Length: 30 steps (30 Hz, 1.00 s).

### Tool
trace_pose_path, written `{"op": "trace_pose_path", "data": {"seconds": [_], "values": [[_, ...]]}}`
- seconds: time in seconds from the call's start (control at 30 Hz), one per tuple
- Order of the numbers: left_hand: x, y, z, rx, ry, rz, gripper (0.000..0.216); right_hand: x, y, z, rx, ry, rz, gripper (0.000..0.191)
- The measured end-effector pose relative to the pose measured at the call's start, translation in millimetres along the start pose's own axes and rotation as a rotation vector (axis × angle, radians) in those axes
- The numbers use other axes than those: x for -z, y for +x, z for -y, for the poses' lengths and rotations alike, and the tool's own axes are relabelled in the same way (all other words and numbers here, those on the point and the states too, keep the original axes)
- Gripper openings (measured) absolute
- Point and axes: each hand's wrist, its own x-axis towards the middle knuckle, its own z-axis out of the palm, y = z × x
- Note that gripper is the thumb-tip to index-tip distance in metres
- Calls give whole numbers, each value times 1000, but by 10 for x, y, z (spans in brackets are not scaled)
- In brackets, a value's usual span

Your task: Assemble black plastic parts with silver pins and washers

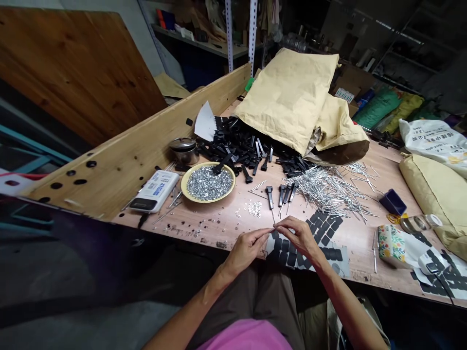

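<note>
Left hand (248,247): is curling its fingers in, with thumb and forefinger pinching one end of a small thin piece (274,226).
Right hand (301,235): is closing its fingertips on the same piece from the other side, so the two hands are meeting tip to tip.
Small thin piece: is being held just above the near edge of the table (222,221), close to the body, probably because something this fine needs both hands and a near view. Whether it is a pin alone or a pin with something on it is too small to tell.
Sheet of black pads (292,253): is lying directly under the hands.
Metal pins (328,192): are spreading in a loose heap just beyond the right hand, within easy reach.
Black parts (237,143): are spilling out of the tipped paper sack (292,97), its mouth facing the person so the parts slide towards them.
Yellow bowl (187,189): is sitting beyond the left hand and holding tiny silvery pieces, its rim seemingly keeping them from scattering.
Loose silvery bits (254,208): are lying in a small cluster between the bowl and the hands.
White device (155,191): is resting to the left of the bowl, well apart from the hands.
</note>
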Motion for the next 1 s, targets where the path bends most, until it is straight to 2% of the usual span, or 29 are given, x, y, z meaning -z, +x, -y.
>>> {"op": "trace_pose_path", "data": {"seconds": [0.17,0.37,0.47,0.6,0.67,0.77,0.9,1.0], "values": [[-4,-14,-39,-58,98,-12,29,88,9,29,7,26,-9,27],[-46,-60,-27,-73,204,-55,29,158,-3,107,30,-8,68,28],[-53,-49,-49,22,23,-17,31,152,-23,129,8,31,36,25],[-44,-8,-107,281,-360,194,55,94,-50,124,-81,295,5,27],[-48,1,-130,332,-437,232,63,66,-56,116,-115,370,-9,29],[-74,-6,-143,319,-437,187,61,39,-63,113,-92,285,-60,29],[-115,-11,-121,173,-248,-5,38,11,-84,109,-55,137,-147,25],[-129,1,-86,95,-154,-57,29,-12,-106,108,-50,75,-189,22]]}}
